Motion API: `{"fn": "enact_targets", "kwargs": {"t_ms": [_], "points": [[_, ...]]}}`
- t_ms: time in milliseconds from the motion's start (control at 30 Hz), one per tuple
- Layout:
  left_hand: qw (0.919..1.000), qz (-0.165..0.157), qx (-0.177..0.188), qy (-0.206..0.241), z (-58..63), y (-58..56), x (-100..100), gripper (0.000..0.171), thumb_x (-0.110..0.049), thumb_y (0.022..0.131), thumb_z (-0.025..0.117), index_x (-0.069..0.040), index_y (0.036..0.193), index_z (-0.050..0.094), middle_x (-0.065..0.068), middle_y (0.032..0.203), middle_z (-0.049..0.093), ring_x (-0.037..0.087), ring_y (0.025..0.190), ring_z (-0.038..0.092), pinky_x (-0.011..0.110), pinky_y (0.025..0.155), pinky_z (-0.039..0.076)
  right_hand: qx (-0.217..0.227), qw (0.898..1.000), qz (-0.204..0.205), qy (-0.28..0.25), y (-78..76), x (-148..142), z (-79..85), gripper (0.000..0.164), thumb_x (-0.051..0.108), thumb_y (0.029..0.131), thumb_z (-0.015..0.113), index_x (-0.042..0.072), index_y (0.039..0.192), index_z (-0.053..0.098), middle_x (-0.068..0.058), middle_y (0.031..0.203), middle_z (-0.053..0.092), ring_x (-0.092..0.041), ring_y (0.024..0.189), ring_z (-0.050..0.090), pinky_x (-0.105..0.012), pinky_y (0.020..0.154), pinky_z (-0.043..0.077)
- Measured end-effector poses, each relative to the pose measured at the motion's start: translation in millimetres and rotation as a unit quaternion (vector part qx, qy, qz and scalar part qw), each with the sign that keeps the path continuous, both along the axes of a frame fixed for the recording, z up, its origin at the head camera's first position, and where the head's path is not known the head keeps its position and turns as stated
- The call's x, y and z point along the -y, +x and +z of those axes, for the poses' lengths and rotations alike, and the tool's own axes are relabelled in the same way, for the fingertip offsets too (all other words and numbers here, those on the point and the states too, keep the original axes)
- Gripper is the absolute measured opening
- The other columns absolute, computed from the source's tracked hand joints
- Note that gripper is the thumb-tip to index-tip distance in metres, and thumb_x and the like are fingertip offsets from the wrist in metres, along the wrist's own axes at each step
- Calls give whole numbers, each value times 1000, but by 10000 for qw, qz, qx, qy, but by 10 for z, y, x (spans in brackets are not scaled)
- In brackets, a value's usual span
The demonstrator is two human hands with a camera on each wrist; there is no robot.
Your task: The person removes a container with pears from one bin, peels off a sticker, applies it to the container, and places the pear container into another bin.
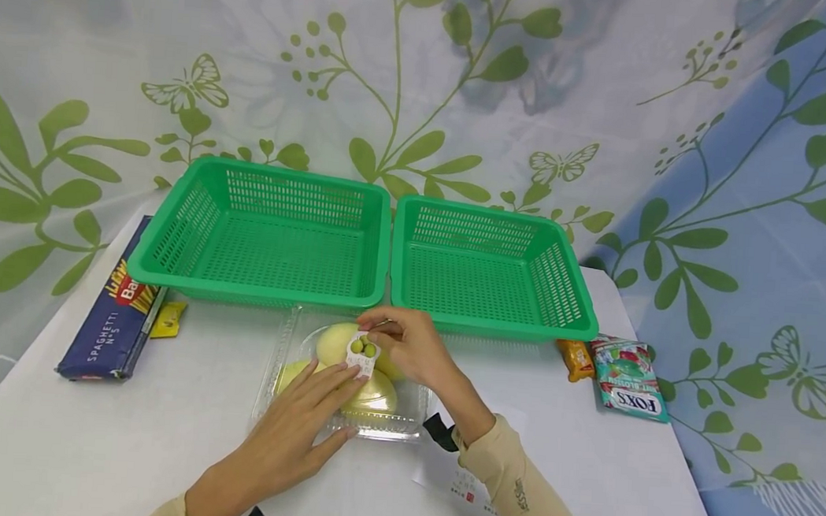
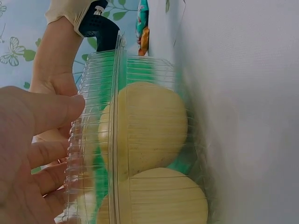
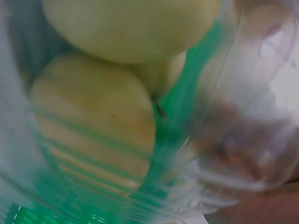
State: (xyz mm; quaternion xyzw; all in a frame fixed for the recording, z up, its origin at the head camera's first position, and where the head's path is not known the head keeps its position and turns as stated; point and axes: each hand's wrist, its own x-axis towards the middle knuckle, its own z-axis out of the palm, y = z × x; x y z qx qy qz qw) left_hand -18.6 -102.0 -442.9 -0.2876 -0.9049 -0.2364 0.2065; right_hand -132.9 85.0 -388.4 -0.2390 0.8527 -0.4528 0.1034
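A clear plastic clamshell box (image 1: 390,429) with several pale yellow-green fruits (image 2: 156,126) inside lies on the white table. On its lid is a small white label (image 1: 360,368) with green round fruits pictured on it. My left hand (image 1: 294,422) rests over the box's front left part, its fingers nearly straight and the fingertips touching the label's lower edge. From the right, my right hand (image 1: 413,345) pinches the label's upper edge between thumb and index finger. The right wrist view is blurred and shows the fruits through the plastic.
Two green plastic baskets (image 1: 258,289) (image 1: 494,326) stand side by side behind the box. A blue spaghetti box (image 1: 106,334) and a small yellow packet (image 1: 168,320) lie left. An orange packet (image 1: 575,360) and a Fox's candy bag (image 1: 629,378) lie right. A printed sheet (image 1: 459,478) lies under my right forearm.
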Motion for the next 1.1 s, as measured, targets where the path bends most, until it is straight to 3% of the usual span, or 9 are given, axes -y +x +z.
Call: {"fn": "enact_targets", "kwargs": {"t_ms": [167,333,433,867,1100], "points": [[10000,26,24,-62,5,-8,-5,63,-30,82,80,-8,138,60,4,142,62,24,134,56,35,129,17,26,10000,13,1,-6,7,-7,23,1,94,65,6,115,74,-10,109,76,-26,102,75,-30,89,61],[9997,144,145,-101,11,-17,-18,66,-26,81,83,-7,139,59,5,139,62,23,132,57,47,119,34,26,10000,32,17,-20,11,-24,23,0,94,65,5,115,74,-11,109,76,-26,102,75,-30,89,61],[9996,193,200,-103,11,-24,-27,67,-25,80,83,-8,140,58,6,138,62,24,131,57,50,116,38,19,10000,40,34,-25,11,-27,23,0,95,65,6,115,74,-11,109,76,-26,102,75,-30,89,62],[9996,214,152,-138,10,-28,-41,59,-25,80,84,-8,133,64,4,135,63,24,128,58,51,114,41,25,10000,-4,51,-29,10,-33,22,-1,94,65,6,114,74,-10,108,76,-26,103,75,-30,91,61],[9998,167,92,-102,5,-35,-45,51,-26,82,82,-8,128,67,4,133,64,24,128,58,53,113,42,-194,9998,-57,59,-17,-22,-15,22,1,96,63,4,115,73,-9,113,75,-24,104,74,-34,93,61]]}}
